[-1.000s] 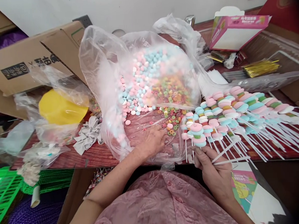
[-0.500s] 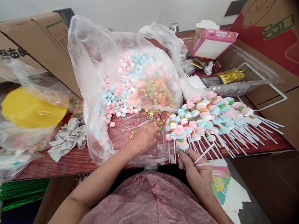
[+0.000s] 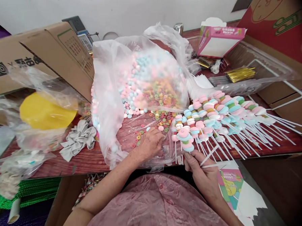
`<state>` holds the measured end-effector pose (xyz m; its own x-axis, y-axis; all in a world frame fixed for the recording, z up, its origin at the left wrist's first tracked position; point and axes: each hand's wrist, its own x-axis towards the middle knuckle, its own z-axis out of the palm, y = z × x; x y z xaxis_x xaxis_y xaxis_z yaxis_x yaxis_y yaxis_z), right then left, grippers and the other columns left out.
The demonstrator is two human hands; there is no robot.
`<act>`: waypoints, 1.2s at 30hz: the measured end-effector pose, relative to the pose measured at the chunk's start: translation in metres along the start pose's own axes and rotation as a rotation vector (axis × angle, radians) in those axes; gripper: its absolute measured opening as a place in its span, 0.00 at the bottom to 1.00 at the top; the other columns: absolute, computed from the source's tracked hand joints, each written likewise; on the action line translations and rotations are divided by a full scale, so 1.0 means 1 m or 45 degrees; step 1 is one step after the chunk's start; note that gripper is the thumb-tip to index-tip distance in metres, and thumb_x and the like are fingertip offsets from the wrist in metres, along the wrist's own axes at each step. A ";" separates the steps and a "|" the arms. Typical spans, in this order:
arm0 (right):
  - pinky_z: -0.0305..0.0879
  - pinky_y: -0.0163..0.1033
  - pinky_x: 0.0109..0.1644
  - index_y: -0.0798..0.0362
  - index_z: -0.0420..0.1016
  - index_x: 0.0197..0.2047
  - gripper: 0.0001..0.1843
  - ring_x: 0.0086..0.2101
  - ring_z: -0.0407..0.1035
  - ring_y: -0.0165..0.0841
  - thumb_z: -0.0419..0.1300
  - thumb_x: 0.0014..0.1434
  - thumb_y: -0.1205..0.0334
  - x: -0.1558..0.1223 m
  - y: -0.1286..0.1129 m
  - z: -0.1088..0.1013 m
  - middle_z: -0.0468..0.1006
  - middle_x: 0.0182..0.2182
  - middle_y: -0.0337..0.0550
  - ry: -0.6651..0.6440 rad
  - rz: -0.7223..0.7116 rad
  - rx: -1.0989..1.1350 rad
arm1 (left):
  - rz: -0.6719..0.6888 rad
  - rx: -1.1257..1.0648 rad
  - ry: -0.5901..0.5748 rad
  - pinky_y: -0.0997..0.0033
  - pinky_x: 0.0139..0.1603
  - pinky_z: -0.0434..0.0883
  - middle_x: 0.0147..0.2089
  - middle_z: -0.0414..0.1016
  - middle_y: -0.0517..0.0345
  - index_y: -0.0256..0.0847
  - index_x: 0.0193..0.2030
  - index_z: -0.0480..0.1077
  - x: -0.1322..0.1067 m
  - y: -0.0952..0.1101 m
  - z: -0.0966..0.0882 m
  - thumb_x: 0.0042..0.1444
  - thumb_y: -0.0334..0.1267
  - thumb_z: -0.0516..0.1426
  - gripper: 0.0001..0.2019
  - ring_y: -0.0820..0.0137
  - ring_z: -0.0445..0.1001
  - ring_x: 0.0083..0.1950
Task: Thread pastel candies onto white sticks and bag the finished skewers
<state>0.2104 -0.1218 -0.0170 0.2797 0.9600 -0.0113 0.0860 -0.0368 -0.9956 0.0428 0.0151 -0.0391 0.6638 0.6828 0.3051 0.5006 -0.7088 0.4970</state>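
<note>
The candy skewer (image 3: 185,140), likely brittle above the grip, is pinched at its stick by the right hand (image 3: 203,172); the grasp of the left hand (image 3: 150,144) is unclear.

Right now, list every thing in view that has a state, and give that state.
plastic bag, open, on its side, candy spilling from its mouth.
left hand, fingers curled over the loose candies; grip unclear.
right hand, closed on the held skewer.
held skewer, upright, candies at its top.
loaded skewers, lying overlapped in a row.
pink box, lid open.
</note>
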 end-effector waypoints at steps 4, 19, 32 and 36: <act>0.52 0.33 0.26 0.52 0.64 0.22 0.22 0.21 0.57 0.26 0.56 0.66 0.53 0.000 0.000 0.000 0.62 0.18 0.34 0.014 -0.003 0.001 | -0.235 -0.434 0.163 0.64 0.45 0.71 0.35 0.80 0.52 0.39 0.33 0.78 0.000 0.010 -0.008 0.58 0.33 0.58 0.06 0.67 0.76 0.39; 0.54 0.33 0.27 0.53 0.67 0.28 0.16 0.21 0.56 0.27 0.51 0.68 0.60 -0.005 0.024 0.007 0.62 0.20 0.33 -0.324 -0.209 -0.283 | -0.724 -1.577 0.559 0.74 0.33 0.76 0.30 0.81 0.60 0.40 0.33 0.79 -0.008 0.034 -0.037 0.37 0.35 0.73 0.14 0.73 0.77 0.31; 0.55 0.32 0.27 0.52 0.71 0.31 0.13 0.21 0.55 0.27 0.50 0.67 0.64 -0.006 0.025 0.008 0.62 0.20 0.33 -0.277 -0.278 -0.411 | -0.201 -0.710 0.624 0.68 0.44 0.77 0.36 0.82 0.55 0.41 0.40 0.80 -0.021 0.044 -0.038 0.54 0.33 0.64 0.06 0.69 0.79 0.38; 0.55 0.32 0.26 0.53 0.72 0.31 0.14 0.21 0.55 0.27 0.51 0.67 0.63 -0.005 0.023 0.013 0.61 0.19 0.33 -0.277 -0.300 -0.409 | -0.591 -1.403 0.641 0.73 0.38 0.75 0.32 0.78 0.62 0.44 0.50 0.76 -0.019 0.039 -0.031 0.48 0.36 0.68 0.20 0.75 0.76 0.32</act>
<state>0.1989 -0.1237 -0.0414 0.0125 0.9872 0.1591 0.4254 0.1387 -0.8943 0.0328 -0.0197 -0.0001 0.1513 0.9856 0.0756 -0.2513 -0.0356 0.9673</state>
